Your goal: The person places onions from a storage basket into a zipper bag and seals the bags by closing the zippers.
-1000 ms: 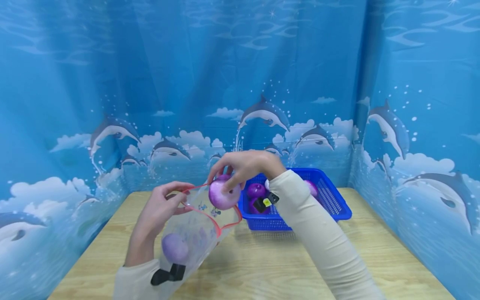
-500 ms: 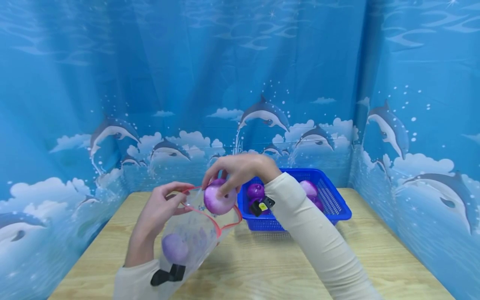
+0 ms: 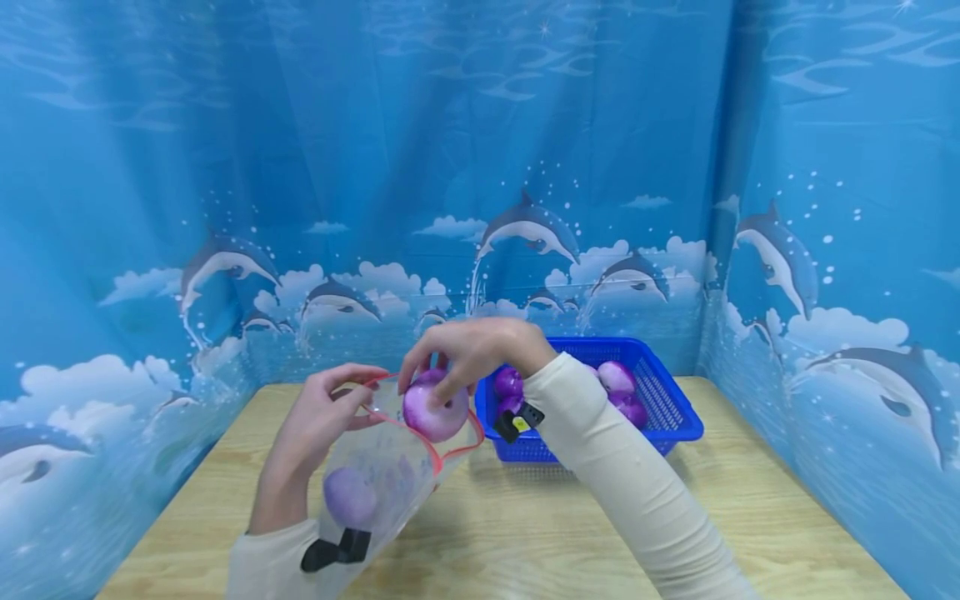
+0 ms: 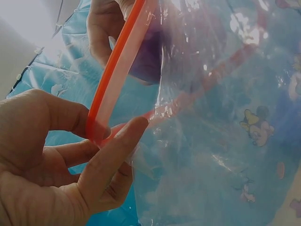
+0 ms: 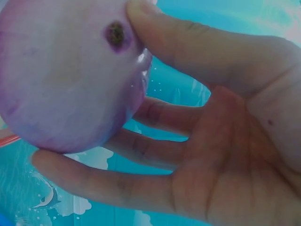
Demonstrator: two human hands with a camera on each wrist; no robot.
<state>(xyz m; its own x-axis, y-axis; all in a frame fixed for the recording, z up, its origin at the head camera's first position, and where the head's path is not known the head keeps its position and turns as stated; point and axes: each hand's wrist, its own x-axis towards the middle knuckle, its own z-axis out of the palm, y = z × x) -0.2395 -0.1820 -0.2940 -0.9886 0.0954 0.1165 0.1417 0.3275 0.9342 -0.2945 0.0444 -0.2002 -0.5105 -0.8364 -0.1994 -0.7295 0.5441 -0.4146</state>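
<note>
At plastic bag mouth (image 4: pixel 114 70), round onion (image 3: pixel 432 425)

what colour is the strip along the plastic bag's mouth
The strip on the plastic bag is orange-red, clearest in the left wrist view.

The right hand (image 5: pixel 221 141) grips a purple ball (image 5: pixel 61 89), thumb (image 5: pixel 174 44) beside its dark spot (image 5: pixel 116 36). A red strip (image 5: pixel 8 140), too cropped to identify, shows at left; a dolphin (image 5: pixel 48 194) marks the blue backdrop (image 5: pixel 131 214).
</note>
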